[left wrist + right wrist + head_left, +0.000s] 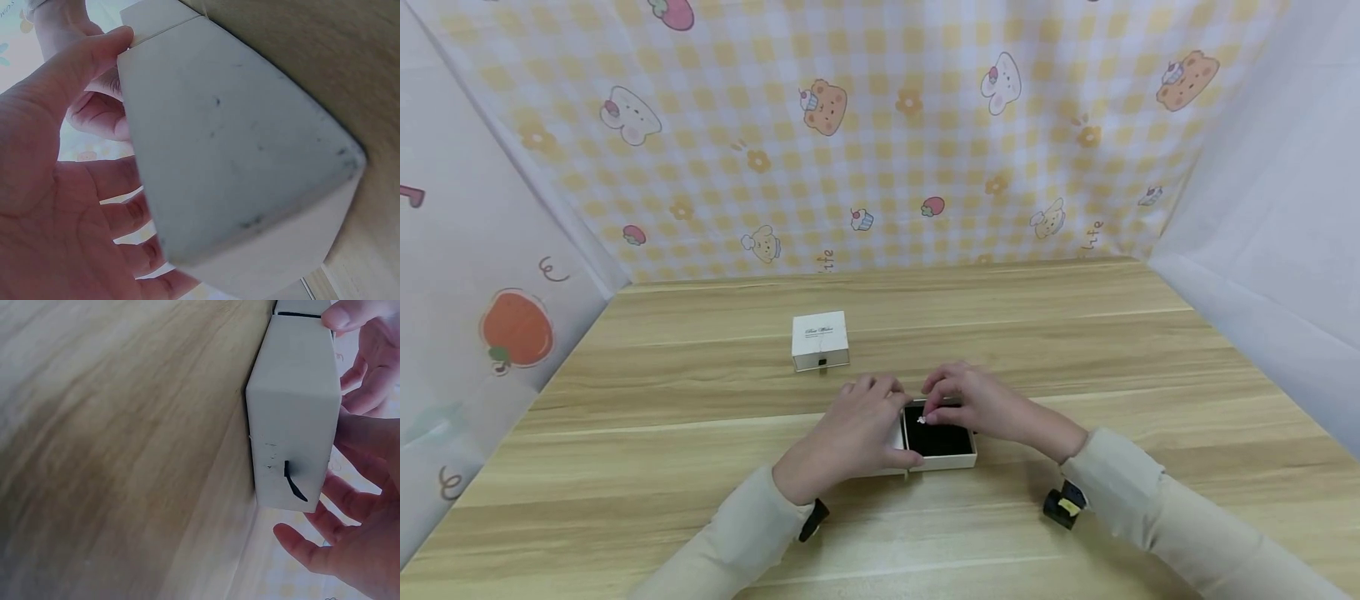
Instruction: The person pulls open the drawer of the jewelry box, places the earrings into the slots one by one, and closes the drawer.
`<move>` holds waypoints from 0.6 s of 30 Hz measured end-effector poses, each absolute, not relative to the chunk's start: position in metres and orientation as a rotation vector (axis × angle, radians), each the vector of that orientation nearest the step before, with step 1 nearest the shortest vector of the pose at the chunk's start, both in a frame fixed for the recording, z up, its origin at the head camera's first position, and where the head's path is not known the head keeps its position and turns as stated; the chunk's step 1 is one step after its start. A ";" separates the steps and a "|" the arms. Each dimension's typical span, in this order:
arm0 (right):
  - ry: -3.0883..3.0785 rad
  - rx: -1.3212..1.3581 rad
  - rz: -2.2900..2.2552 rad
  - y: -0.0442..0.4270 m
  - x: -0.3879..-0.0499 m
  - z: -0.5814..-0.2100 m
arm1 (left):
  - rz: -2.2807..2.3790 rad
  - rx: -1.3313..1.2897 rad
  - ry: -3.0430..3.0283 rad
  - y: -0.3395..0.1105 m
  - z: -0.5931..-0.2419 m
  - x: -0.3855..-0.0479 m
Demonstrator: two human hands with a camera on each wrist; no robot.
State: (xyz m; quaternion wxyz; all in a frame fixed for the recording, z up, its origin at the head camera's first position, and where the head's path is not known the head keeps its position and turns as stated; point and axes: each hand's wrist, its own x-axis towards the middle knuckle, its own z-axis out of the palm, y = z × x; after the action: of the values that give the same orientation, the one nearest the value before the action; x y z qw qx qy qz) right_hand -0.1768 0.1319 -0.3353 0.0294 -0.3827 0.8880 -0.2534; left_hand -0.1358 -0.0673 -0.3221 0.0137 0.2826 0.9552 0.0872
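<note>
Below the middle of the head view lies a white drawer-style jewelry box (pixel 945 462), its tray pulled out to the right and lined with black. My left hand (pixel 853 429) grips the box's sleeve across the top, thumb on the near side and fingers toward the far side. Over the tray, my right hand (pixel 973 402) pinches a tiny silvery piece of jewelry (pixel 921 420) between thumb and index finger. Its exact kind is too small to tell. A black ribbon tab (pixel 294 481) sticks out of the tray's end in the right wrist view.
A second white box (pixel 820 335), closed, with dark lettering on its lid and a black tab in front, stands farther back on the wooden table (pixel 1037 325). Behind the table hangs a yellow checked curtain (pixel 895 150). White cloth (pixel 1262 208) borders the right side.
</note>
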 end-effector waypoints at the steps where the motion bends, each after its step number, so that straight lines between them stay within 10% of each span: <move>1: 2.740 -1.178 -0.780 0.132 -0.177 -0.336 | 0.271 0.880 2.975 -0.067 -0.322 -0.136; 18: 2.732 -1.171 -0.762 0.132 -0.181 -0.337 | 0.257 0.884 2.979 -0.067 -0.321 -0.136</move>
State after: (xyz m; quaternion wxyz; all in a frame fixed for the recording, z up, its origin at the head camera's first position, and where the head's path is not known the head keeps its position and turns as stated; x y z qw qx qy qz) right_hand -0.1812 0.1319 -0.3374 0.0367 -0.3814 0.8897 -0.2481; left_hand -0.1355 -0.0672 -0.3215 0.0119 0.2835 0.9553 0.0825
